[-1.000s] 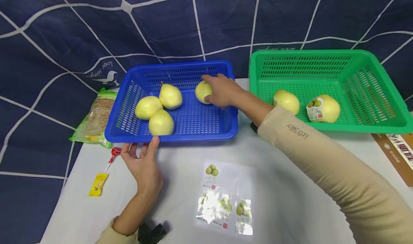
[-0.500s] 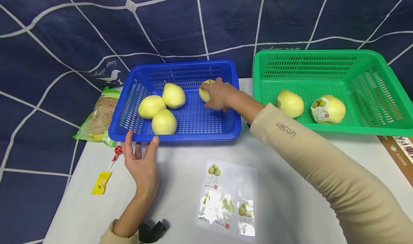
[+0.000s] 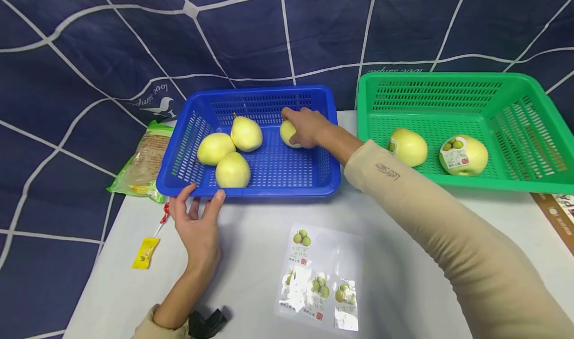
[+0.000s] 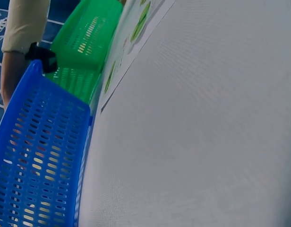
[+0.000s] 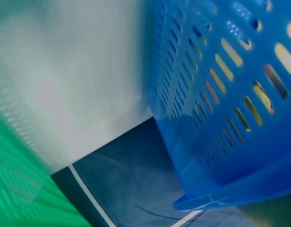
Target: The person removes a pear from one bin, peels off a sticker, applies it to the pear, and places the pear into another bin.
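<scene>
My right hand [image 3: 309, 127] reaches into the blue basket [image 3: 278, 192] and grips a yellow pear [image 3: 288, 132] at its right side, thumb and fingers round the fruit. The hand covers part of that pear. Further left in the basket lie three more pears, the nearest one [image 3: 232, 170] close to the front wall. My left hand [image 3: 197, 229] touches the basket's front rim with thumb and index finger spread apart, its other fingers below the rim. Through the slots of the blue basket wall [image 5: 221, 104], bits of yellow show in the right wrist view.
A green basket [image 3: 448, 179] on the right holds two pears with stickers [image 3: 456, 154]. A sticker sheet [image 3: 320, 279] lies on the white table [image 3: 251, 289]. To the left are a bread bag [image 3: 150, 154], a red lollipop [image 3: 165, 213] and a yellow wrapped sweet [image 3: 145, 253].
The whole scene has shifted slightly right in the head view. My right hand has stayed at the same pear. The left index finger has come up over the blue basket's rim.
</scene>
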`<state>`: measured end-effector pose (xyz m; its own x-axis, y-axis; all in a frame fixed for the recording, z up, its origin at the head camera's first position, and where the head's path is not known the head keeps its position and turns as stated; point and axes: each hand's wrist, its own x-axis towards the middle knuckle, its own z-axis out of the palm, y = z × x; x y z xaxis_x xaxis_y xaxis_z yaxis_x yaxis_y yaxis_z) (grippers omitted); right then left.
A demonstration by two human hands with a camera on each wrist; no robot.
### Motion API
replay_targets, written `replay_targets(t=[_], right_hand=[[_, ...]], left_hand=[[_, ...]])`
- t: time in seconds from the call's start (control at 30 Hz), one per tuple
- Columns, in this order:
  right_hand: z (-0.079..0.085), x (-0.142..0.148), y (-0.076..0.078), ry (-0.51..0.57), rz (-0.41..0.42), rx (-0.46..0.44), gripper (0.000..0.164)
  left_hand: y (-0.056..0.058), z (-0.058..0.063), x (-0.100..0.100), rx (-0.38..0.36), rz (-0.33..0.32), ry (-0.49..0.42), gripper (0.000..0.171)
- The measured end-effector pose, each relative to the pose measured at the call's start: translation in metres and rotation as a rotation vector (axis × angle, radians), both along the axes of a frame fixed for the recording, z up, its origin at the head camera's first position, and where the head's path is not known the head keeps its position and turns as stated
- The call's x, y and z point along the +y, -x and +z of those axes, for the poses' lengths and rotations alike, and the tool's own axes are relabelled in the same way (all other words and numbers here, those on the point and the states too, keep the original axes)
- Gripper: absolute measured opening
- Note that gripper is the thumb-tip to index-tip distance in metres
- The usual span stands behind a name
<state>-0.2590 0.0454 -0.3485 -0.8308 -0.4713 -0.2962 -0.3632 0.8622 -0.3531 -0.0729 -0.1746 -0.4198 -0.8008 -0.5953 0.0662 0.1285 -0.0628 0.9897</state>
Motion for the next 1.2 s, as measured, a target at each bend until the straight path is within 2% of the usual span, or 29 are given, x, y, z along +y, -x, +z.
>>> replay_targets(t=[0.13,0.3,0.47,0.63,0.73,0.87,0.97,1.1,1.13,1.17,1.2], right_hand=[[0.006,0.007,-0.006,0.094,0.049,0.046,0.051],[0.03,0.019,-0.027,0.269,0.083,0.083,0.049],[0.054,0.038,-0.06,0.433,0.098,0.117,0.046],[0.067,0.055,-0.104,0.629,0.081,0.062,0.045],[0.065,0.061,-0.131,0.703,0.077,0.015,0.046],[0.053,0.064,-0.161,0.747,0.06,-0.079,0.048],[0.042,0.063,-0.177,0.773,0.059,-0.143,0.049],[0.026,0.062,-0.193,0.817,0.113,-0.15,0.049],[0.022,0.061,-0.197,0.824,0.123,-0.149,0.048],[0.019,0.061,-0.2,0.83,0.133,-0.147,0.048],[0.016,0.06,-0.203,0.834,0.14,-0.145,0.048]], left_hand=[[0.0,0.0,0.0,0.004,-0.01,0.01,0.053],[-0.001,0.002,-0.001,-0.031,-0.014,0.023,0.055],[-0.001,0.004,-0.001,-0.035,-0.015,0.022,0.055],[-0.001,0.004,0.0,-0.047,-0.015,0.029,0.055],[-0.002,0.005,0.001,-0.054,-0.031,0.028,0.057],[-0.008,0.008,-0.001,-0.07,-0.046,0.013,0.065],[-0.014,0.014,-0.004,-0.052,-0.001,-0.019,0.068],[-0.026,0.025,-0.002,-0.102,0.053,-0.026,0.062],[-0.03,0.028,0.001,-0.094,0.041,-0.048,0.058],[-0.034,0.031,0.004,-0.072,-0.001,-0.068,0.053],[-0.039,0.032,0.007,-0.049,-0.081,-0.074,0.048]])
